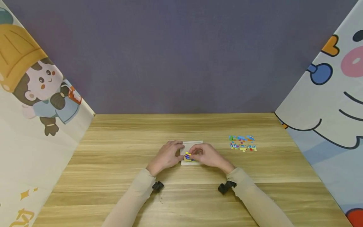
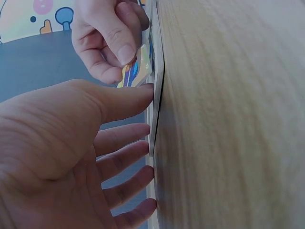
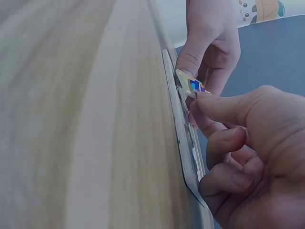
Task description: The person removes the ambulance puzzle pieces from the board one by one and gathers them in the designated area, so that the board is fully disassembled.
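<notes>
A small white puzzle board (image 1: 188, 163) lies flat on the table between the two hands. My right hand (image 1: 209, 155) pinches a yellow and blue jigsaw piece (image 3: 189, 84) between thumb and index finger. The piece is tilted over the lower left part of the board, its edge close to the surface. With fingers fairly straight and spread, my left hand (image 1: 169, 154) rests at the board's left edge, its thumb (image 2: 131, 102) by the piece. Other coloured pieces lie on the board beneath the right hand, mostly hidden.
Several loose colourful jigsaw pieces (image 1: 242, 146) lie in two rough rows on the wooden table (image 1: 127, 132), right of the board. A dark panel (image 1: 181, 63) stands at the back, with cartoon-printed panels at both sides. Black wrist cameras sit on both sleeves.
</notes>
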### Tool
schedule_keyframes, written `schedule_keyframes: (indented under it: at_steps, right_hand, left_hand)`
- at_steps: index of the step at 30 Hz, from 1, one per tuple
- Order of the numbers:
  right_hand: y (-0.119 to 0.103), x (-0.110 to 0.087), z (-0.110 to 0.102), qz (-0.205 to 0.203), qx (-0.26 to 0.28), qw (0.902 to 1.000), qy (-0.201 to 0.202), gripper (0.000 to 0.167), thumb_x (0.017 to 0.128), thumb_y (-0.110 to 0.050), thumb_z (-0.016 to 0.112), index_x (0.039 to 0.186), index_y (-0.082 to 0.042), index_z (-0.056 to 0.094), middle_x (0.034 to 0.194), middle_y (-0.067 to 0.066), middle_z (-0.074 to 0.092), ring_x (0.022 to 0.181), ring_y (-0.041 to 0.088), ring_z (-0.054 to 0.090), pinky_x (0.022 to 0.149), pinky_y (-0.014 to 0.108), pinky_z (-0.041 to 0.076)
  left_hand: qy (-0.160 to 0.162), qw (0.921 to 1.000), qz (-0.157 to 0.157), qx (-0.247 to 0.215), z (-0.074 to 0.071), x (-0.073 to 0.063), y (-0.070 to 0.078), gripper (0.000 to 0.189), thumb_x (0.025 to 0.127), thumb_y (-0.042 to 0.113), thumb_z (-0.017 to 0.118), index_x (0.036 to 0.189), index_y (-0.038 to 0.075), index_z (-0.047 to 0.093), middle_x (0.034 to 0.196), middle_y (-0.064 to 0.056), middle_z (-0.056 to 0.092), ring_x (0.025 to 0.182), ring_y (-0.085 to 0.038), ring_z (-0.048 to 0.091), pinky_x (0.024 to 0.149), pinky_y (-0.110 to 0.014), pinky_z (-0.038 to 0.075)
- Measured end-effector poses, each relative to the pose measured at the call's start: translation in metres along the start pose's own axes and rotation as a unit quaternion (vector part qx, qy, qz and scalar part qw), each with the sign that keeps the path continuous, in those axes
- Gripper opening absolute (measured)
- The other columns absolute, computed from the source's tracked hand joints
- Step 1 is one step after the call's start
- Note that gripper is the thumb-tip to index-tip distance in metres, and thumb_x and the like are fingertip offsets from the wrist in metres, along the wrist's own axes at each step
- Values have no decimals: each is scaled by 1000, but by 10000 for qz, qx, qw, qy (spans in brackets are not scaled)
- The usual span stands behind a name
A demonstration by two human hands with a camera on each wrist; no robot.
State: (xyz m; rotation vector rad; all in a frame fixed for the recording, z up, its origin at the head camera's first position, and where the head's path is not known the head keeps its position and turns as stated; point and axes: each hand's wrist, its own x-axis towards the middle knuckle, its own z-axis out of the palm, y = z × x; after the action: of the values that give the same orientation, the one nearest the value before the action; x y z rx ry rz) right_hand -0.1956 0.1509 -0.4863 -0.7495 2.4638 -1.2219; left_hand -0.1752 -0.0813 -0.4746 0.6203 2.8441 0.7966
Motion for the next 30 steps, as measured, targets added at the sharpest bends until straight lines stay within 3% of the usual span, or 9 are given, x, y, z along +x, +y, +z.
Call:
schedule_keyframes:
  at_steps: [11,18,30]
  right_hand:
    - [11,-9,-12,95,-110,9997,195,12,98,-20,77,109,-15,80,104,0,79,95,12,70,79,27,56]
    - [18,-14,-20,211,-249,9990,321,13,100,-21,76,112,-17,81,101,-4,79,84,11,64,70,24,50]
    - [28,-26,-29,249,-424,9976,479,12,100,-22,76,111,-20,81,101,-7,79,87,11,64,74,25,50]
  left_hand:
    - [-107,9999,-57,-11,-1,-2,1,49,101,26,75,143,3,65,159,-14,55,149,-40,47,123,-61,39]
    - [-121,9999,-91,48,-1,-1,2,51,100,28,75,143,3,66,160,-13,55,149,-39,48,124,-60,39]
    - [-77,9999,-130,-46,-1,-2,3,53,99,29,77,144,3,65,161,-12,54,151,-38,47,126,-59,37]
